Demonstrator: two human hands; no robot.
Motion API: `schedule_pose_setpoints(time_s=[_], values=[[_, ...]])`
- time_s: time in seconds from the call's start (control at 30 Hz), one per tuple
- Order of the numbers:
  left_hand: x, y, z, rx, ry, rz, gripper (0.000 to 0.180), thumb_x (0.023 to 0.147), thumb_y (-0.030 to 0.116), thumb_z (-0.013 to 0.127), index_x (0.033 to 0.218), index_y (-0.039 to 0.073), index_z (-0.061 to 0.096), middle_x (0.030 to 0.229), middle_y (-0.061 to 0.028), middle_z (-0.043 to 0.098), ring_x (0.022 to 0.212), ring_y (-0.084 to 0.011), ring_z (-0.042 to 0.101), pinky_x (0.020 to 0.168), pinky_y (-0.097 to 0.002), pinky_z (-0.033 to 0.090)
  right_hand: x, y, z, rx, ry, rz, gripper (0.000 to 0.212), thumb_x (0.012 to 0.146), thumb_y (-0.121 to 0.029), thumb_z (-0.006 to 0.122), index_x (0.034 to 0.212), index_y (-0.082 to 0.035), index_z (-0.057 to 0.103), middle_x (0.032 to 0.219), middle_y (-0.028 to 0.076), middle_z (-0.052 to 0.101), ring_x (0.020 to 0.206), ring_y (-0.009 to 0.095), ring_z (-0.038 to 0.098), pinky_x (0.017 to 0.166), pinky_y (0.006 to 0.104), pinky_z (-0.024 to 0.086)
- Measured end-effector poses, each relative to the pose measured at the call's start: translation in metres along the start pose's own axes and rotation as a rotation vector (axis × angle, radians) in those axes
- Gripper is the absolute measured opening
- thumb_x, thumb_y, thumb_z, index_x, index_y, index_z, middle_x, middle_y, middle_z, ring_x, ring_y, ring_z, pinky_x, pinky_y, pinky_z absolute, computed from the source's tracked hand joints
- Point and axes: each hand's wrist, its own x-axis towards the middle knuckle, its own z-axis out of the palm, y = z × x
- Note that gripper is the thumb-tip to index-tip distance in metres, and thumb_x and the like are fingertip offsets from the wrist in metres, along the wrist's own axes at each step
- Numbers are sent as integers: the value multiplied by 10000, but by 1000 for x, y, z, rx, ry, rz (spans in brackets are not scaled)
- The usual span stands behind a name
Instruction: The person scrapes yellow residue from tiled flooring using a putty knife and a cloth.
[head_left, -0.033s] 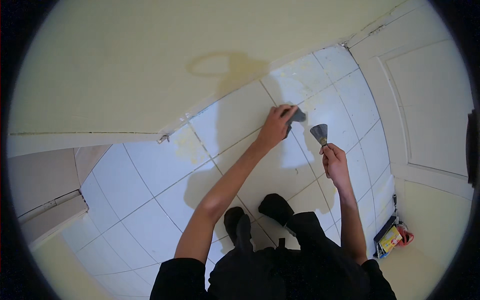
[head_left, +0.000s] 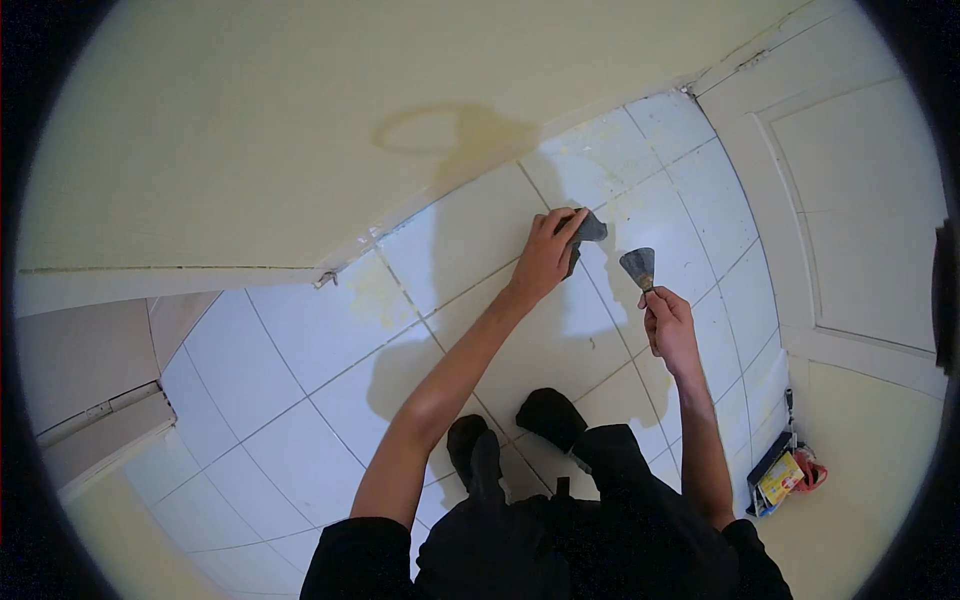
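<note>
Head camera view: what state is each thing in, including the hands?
Left hand: closed on the dark grey cloth.
Dark grey cloth: bunched, partly hanging out of the grip.
Right hand: closed on the scraper's handle.
Scraper: held, blade pointing away from the person.
Tiled floor: smeared yellowish in patches.
Panelled door: shut or ajar, cannot tell.

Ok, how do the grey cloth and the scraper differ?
The grey cloth looks bunched and irregular; the scraper fans out flat to a broad edge. The cloth is in the left hand, the scraper in the right hand. Both show dark grey.
</note>
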Motion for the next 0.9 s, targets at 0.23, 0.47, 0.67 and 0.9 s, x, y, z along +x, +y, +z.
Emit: schedule_pose_setpoints(time_s=[0.23, 0.47, 0.67, 0.9], values=[[-8, 38, 8, 136, -146, 399, 621, 793, 12, 613, 1399, 127, 545, 1451, -58, 523, 1140, -243, 536, 971, -374, 419, 12, 6, -1, -246, 63, -146, 263, 1031, -202, 465, 871, -36, 590, 578, -59, 391, 484, 35, 317, 430, 242, 235], [-19, 15, 22, -1027, -148, -523, 356, 981, 161, 595, 1290, -16, 588, 1056, -89, 707, 921, -151, 662, 828, -296, 525, -11, -18, 4, -132, -23, -106, 326, 1071, -247, 463, 819, -53, 534, 598, -61, 367, 536, 68, 363, 490, 292, 309], [-60, 19, -32, -1387, -185, -879, 439, 961, 346, 636, 1215, -10, 605, 1020, -87, 691, 888, -158, 676, 739, -303, 553, 1, 20, -15, -790, -219, -123, 335, 1048, -280, 478, 853, -34, 597, 634, 68, 564, 613, 226, 578, 583, 381, 451], [-180, 0, -131, -1243, 565, -838, 585, 927, 169, 594, 1458, 21, 398, 1282, -124, 579, 1115, -204, 607, 925, -335, 520, 16, 10, -5, -1013, -115, -141, 330, 1008, -308, 508, 927, -14, 636, 817, 202, 694, 819, 406, 674, 725, 499, 509]])
